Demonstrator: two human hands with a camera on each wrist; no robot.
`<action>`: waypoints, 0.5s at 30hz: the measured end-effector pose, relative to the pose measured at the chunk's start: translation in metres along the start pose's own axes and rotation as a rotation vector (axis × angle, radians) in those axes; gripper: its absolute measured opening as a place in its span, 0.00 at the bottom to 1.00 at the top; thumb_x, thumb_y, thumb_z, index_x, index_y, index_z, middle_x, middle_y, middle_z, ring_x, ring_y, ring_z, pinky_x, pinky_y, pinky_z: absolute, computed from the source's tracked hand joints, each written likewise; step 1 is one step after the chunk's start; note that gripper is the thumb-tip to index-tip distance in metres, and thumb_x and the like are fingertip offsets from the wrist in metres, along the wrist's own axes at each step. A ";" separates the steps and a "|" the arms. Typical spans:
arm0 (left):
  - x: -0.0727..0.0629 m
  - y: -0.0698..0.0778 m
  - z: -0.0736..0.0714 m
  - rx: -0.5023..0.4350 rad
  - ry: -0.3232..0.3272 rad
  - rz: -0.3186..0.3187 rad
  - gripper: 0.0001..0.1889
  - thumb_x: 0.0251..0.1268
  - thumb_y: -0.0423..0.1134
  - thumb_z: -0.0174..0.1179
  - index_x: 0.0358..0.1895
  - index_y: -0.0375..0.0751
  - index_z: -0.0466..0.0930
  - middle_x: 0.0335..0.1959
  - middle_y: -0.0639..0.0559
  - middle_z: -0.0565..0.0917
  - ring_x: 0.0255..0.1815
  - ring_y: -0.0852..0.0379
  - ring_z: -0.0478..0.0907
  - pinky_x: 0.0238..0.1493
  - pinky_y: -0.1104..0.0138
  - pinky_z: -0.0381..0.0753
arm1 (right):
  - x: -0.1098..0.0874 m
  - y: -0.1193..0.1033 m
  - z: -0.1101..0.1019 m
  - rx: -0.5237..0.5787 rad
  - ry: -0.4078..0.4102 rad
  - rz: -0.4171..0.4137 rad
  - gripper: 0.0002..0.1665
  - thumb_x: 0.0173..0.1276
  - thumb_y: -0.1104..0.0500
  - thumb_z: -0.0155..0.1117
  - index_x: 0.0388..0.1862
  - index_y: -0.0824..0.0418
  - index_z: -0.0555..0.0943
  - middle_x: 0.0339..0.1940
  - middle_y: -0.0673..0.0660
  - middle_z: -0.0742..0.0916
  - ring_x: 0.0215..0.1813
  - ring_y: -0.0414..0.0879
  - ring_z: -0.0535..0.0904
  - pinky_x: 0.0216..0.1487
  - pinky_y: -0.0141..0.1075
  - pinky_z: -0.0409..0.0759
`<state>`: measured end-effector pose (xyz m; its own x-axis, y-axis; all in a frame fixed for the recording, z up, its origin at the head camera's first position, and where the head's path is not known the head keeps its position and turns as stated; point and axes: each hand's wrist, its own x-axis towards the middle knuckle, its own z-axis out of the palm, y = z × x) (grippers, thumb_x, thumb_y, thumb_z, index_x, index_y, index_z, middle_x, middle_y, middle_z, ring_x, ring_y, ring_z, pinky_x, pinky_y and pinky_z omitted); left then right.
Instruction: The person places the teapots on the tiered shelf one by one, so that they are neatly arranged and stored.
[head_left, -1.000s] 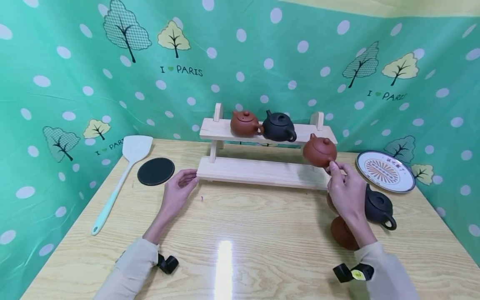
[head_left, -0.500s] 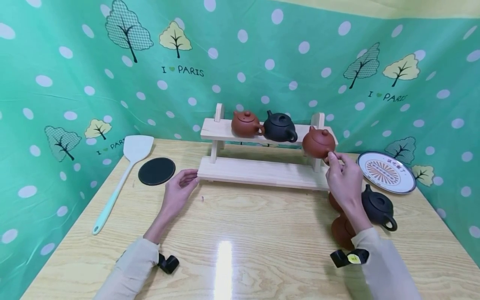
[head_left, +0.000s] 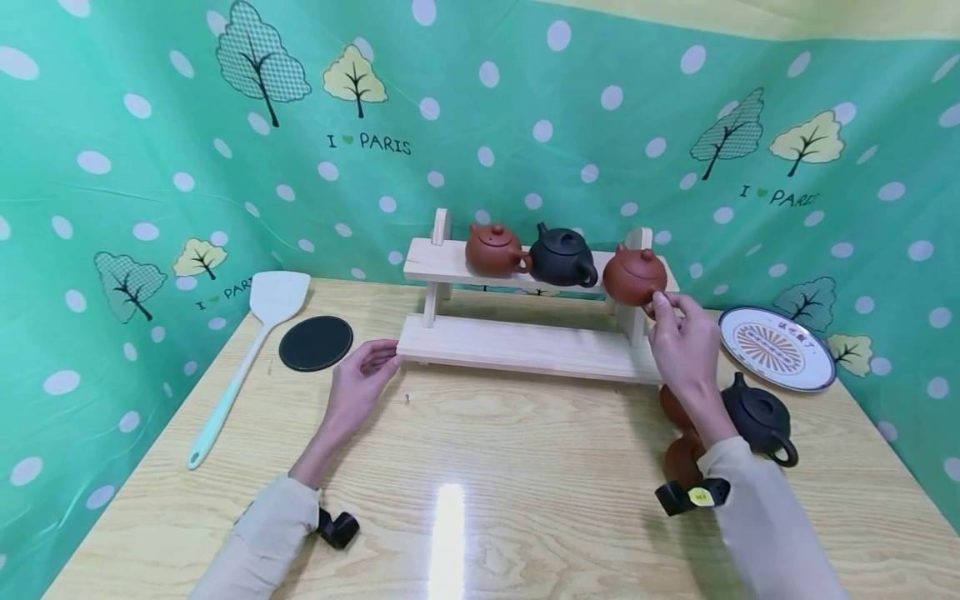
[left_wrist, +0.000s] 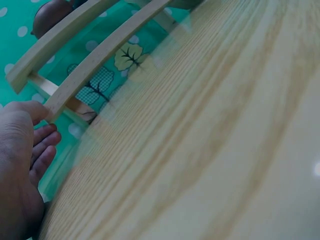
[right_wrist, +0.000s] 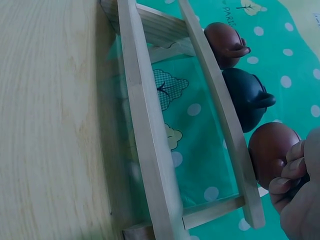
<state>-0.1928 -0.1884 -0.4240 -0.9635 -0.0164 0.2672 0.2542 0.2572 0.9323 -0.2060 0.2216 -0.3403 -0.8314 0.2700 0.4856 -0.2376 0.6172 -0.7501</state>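
Note:
A two-tier wooden display rack [head_left: 517, 344] stands at the middle back of the table. My left hand [head_left: 362, 385] holds the left end of its lower board, the thumb against the edge. My right hand [head_left: 686, 346] pinches the handle of a reddish-brown teapot [head_left: 634, 277] at the right end of the upper board. In the right wrist view this teapot [right_wrist: 268, 145] is right at that board's edge, in line with the others. On the upper board's left half sit another reddish-brown teapot [head_left: 495, 249] and a black teapot [head_left: 562, 256], side by side.
Right of the rack, another black teapot [head_left: 756, 417] and brown teapots [head_left: 682, 460] stand on the table, partly hidden by my right arm. A patterned plate [head_left: 777, 348] lies behind them. At left are a black round coaster [head_left: 316, 343] and a white spatula [head_left: 279, 293].
My right hand has moved back and slightly left, carrying the reddish-brown teapot from in front of the rack to the upper board's right end. The left hand stays at the rack.

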 end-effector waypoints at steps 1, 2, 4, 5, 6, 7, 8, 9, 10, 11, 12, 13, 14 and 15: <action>0.000 0.000 0.000 0.002 0.000 0.001 0.16 0.74 0.29 0.63 0.59 0.23 0.78 0.55 0.29 0.83 0.58 0.37 0.80 0.56 0.75 0.79 | 0.002 0.000 0.001 -0.001 0.004 0.000 0.23 0.84 0.51 0.53 0.46 0.70 0.84 0.17 0.55 0.78 0.15 0.39 0.68 0.14 0.30 0.59; 0.000 0.000 0.000 0.004 0.000 0.002 0.16 0.74 0.29 0.63 0.59 0.23 0.78 0.55 0.29 0.83 0.58 0.37 0.80 0.56 0.75 0.79 | 0.003 0.000 0.002 0.001 0.007 -0.002 0.22 0.84 0.51 0.53 0.45 0.70 0.84 0.17 0.55 0.78 0.15 0.38 0.68 0.14 0.30 0.59; 0.000 0.001 0.000 0.005 0.002 0.004 0.16 0.74 0.29 0.63 0.59 0.23 0.78 0.55 0.29 0.83 0.57 0.37 0.81 0.56 0.74 0.79 | 0.006 -0.001 0.003 0.008 0.009 -0.006 0.22 0.84 0.51 0.54 0.44 0.70 0.84 0.18 0.55 0.79 0.15 0.37 0.69 0.14 0.30 0.60; 0.000 0.001 0.000 0.004 0.002 0.005 0.16 0.74 0.29 0.63 0.59 0.23 0.78 0.55 0.29 0.83 0.57 0.37 0.81 0.56 0.74 0.79 | 0.008 -0.001 0.004 0.009 0.008 -0.004 0.22 0.83 0.51 0.54 0.44 0.70 0.84 0.18 0.54 0.79 0.15 0.37 0.69 0.15 0.30 0.61; -0.001 0.001 0.000 0.004 0.003 0.007 0.16 0.74 0.28 0.63 0.59 0.23 0.78 0.55 0.29 0.83 0.57 0.37 0.81 0.56 0.74 0.79 | 0.009 -0.001 0.004 0.013 0.007 -0.002 0.22 0.83 0.52 0.54 0.44 0.70 0.84 0.18 0.55 0.79 0.16 0.37 0.70 0.15 0.30 0.61; -0.001 0.001 0.000 0.003 0.004 0.007 0.16 0.74 0.28 0.63 0.59 0.23 0.78 0.54 0.29 0.83 0.57 0.37 0.81 0.56 0.74 0.80 | 0.010 -0.001 0.005 0.016 0.003 -0.001 0.22 0.84 0.52 0.54 0.44 0.70 0.84 0.18 0.55 0.80 0.16 0.38 0.70 0.15 0.30 0.62; -0.001 0.001 0.000 0.002 0.004 0.008 0.16 0.74 0.28 0.63 0.59 0.23 0.78 0.54 0.29 0.84 0.57 0.37 0.81 0.56 0.73 0.80 | 0.011 -0.001 0.005 0.022 0.000 0.002 0.22 0.84 0.52 0.54 0.44 0.70 0.83 0.19 0.56 0.80 0.17 0.38 0.70 0.16 0.30 0.62; -0.001 0.001 0.000 0.002 0.004 0.009 0.16 0.74 0.28 0.63 0.59 0.23 0.78 0.54 0.29 0.84 0.57 0.37 0.81 0.56 0.73 0.80 | 0.012 0.000 0.006 0.025 -0.003 0.007 0.22 0.84 0.52 0.54 0.44 0.70 0.83 0.19 0.56 0.80 0.17 0.39 0.71 0.16 0.30 0.62; -0.001 0.002 0.000 0.003 0.005 0.009 0.16 0.74 0.28 0.63 0.59 0.23 0.78 0.54 0.29 0.84 0.57 0.37 0.81 0.56 0.73 0.80 | 0.014 0.000 0.006 0.029 -0.007 0.013 0.22 0.84 0.52 0.54 0.44 0.70 0.83 0.19 0.56 0.80 0.17 0.39 0.71 0.16 0.30 0.63; -0.001 0.002 0.000 0.004 0.006 0.009 0.16 0.74 0.28 0.63 0.59 0.23 0.78 0.54 0.29 0.84 0.57 0.37 0.81 0.56 0.73 0.80 | 0.014 0.000 0.007 0.033 -0.011 0.018 0.22 0.84 0.52 0.54 0.44 0.70 0.83 0.18 0.56 0.80 0.18 0.40 0.71 0.16 0.30 0.63; -0.001 0.002 0.000 0.006 0.007 0.009 0.16 0.73 0.28 0.63 0.59 0.23 0.78 0.54 0.29 0.84 0.57 0.37 0.81 0.56 0.73 0.80 | 0.015 0.000 0.007 0.036 -0.016 0.022 0.22 0.84 0.52 0.53 0.45 0.70 0.83 0.18 0.56 0.80 0.18 0.40 0.71 0.16 0.30 0.63; -0.001 0.002 0.000 0.008 0.008 0.008 0.16 0.73 0.28 0.63 0.59 0.23 0.78 0.54 0.29 0.84 0.57 0.37 0.81 0.56 0.73 0.80 | 0.016 0.000 0.008 0.040 -0.019 0.025 0.22 0.84 0.51 0.53 0.45 0.70 0.83 0.18 0.56 0.79 0.18 0.40 0.71 0.16 0.30 0.63; -0.001 0.002 0.000 0.009 0.009 0.007 0.16 0.73 0.28 0.63 0.59 0.23 0.78 0.54 0.29 0.84 0.57 0.37 0.81 0.56 0.73 0.80 | 0.017 0.000 0.008 0.042 -0.021 0.030 0.22 0.84 0.51 0.53 0.45 0.70 0.83 0.18 0.56 0.79 0.18 0.41 0.72 0.16 0.30 0.64; -0.001 0.002 0.000 0.010 0.010 0.006 0.16 0.73 0.28 0.63 0.59 0.23 0.78 0.54 0.29 0.84 0.57 0.37 0.81 0.56 0.73 0.80 | 0.018 0.000 0.009 0.043 -0.026 0.034 0.22 0.84 0.51 0.53 0.46 0.70 0.83 0.19 0.56 0.80 0.18 0.41 0.72 0.16 0.30 0.64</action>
<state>-0.1914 -0.1877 -0.4222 -0.9610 -0.0246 0.2755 0.2592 0.2673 0.9281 -0.2253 0.2202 -0.3355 -0.8518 0.2709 0.4484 -0.2300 0.5757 -0.7847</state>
